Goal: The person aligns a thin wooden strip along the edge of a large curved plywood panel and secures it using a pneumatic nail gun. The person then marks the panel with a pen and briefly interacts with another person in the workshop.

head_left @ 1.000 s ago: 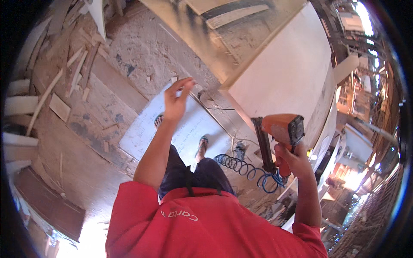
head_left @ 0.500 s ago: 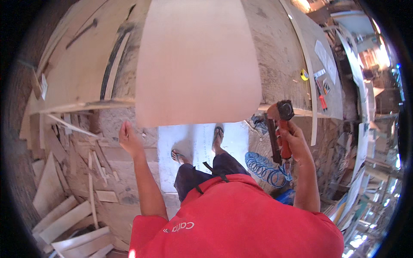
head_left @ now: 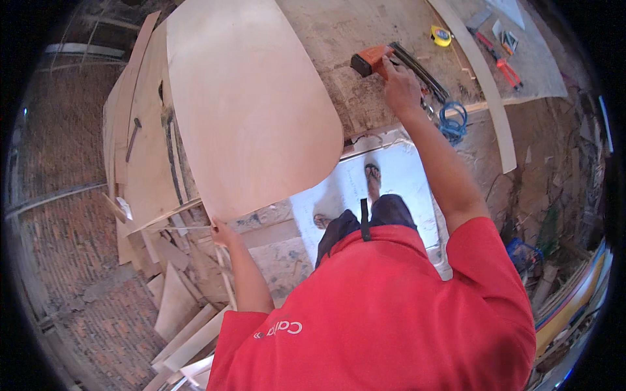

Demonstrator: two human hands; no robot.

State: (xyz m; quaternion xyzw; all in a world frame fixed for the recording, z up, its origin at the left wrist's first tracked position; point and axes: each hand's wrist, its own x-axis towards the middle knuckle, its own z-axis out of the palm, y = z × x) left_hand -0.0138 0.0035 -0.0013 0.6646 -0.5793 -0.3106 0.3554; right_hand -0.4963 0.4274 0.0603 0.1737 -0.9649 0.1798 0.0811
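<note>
Five kinds single, two paired

Counted in view: one orange-and-black nail gun (head_left: 373,60), one small yellow plastic tape measure (head_left: 441,36), one dark, long-handled hammer (head_left: 132,141), one large, pale, round-cornered wooden panel (head_left: 254,111), one red short-sleeved shirt (head_left: 385,313); two bare hands (head_left: 402,90), two sandalled feet (head_left: 373,177).

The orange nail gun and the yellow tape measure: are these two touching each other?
Apart. The head view shows it: a strip of the wooden bench is visible between the nail gun and the tape measure.

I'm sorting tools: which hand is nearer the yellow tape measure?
Right. The right hand, on the nail gun, is just lower-left of the tape measure; the left hand is much farther away, at the pale board.
</note>
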